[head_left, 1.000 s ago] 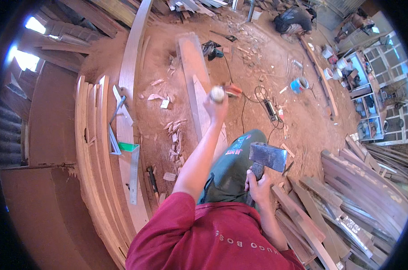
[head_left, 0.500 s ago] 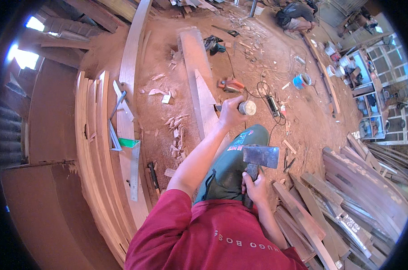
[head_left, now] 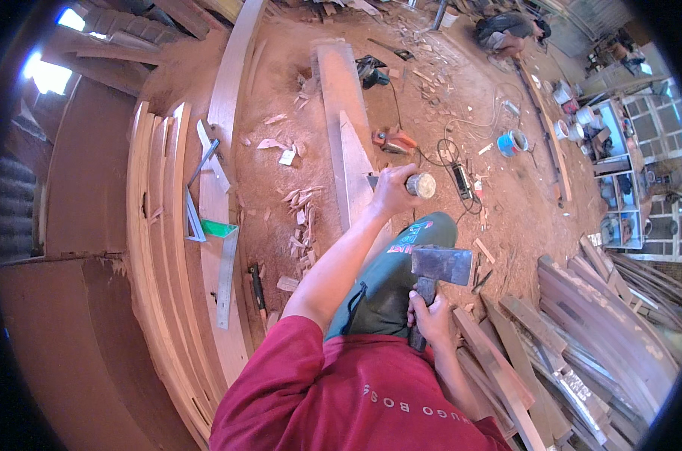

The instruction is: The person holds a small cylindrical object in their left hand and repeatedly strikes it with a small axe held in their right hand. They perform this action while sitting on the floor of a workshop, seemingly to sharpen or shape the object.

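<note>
Lowered from its raised position of a second ago, the left hand (head_left: pixel 390 192) now sits closed around the handle of a chisel with a pale round butt end (head_left: pixel 421 185), the tool brought down so that its blade end meets the long reddish-brown plank lying on the sawdust floor (head_left: pixel 341 113); the blade itself is largely hidden behind the fist, so its exact seat on the wood cannot be told; the right hand (head_left: pixel 430 319) is clamped on the wooden haft of a grey steel hatchet (head_left: pixel 442 264), whose head is held flat-side forward above the green-trousered knee (head_left: pixel 390 270), slightly higher and nearer the chisel than half a second ago; the step in hand appears to be the setting of the chisel against the plank's tapered, pointed offcut (head_left: pixel 356 161) before striking; the next move would call for a steady left grip holding the chisel's angle, and a short, square blow of the hatchet's flat on the butt, kept clear of the knuckles; pale wood chips (head_left: pixel 302 207) lie scattered just left of the plank; a steel square with a green handle (head_left: pixel 224 259) rests on the curved stacked boards at the left (head_left: pixel 160 248); an orange power tool (head_left: pixel 395 141) and a blue bucket (head_left: pixel 512 142) stand beyond, well apart from the work.
</note>
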`<state>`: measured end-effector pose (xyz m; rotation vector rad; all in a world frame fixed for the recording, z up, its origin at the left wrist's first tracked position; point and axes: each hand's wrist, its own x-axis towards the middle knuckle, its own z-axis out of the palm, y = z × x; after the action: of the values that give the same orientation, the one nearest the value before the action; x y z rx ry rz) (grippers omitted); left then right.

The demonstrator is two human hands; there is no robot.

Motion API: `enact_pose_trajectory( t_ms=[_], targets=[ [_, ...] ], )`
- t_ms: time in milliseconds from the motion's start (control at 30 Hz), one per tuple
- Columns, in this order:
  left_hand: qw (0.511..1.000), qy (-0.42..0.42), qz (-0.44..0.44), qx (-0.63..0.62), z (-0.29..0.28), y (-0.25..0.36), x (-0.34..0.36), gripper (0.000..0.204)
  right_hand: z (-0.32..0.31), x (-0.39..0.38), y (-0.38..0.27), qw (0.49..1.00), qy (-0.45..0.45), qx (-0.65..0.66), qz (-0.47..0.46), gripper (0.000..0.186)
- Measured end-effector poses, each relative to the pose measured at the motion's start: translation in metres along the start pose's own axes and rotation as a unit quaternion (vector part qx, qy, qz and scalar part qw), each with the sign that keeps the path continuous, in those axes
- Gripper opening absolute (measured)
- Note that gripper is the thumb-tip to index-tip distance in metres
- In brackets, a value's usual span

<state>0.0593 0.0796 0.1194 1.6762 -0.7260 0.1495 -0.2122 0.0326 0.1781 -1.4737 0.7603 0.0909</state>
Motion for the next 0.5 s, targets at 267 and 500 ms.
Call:
enact_pose_trajectory(
  t_ms=[267,500],
  targets=[
    [1.000,-0.014,-0.004,-0.010,-0.006,-0.007,0.000,0.032,-0.003,-0.001,-0.013,1.000,-0.002,-0.007,0.015,0.018],
    [0.999,-0.009,-0.026,-0.017,-0.018,-0.007,0.002,0.029,-0.008,-0.031,-0.158,0.931,0.143,-0.018,-0.335,0.009]
  ],
)
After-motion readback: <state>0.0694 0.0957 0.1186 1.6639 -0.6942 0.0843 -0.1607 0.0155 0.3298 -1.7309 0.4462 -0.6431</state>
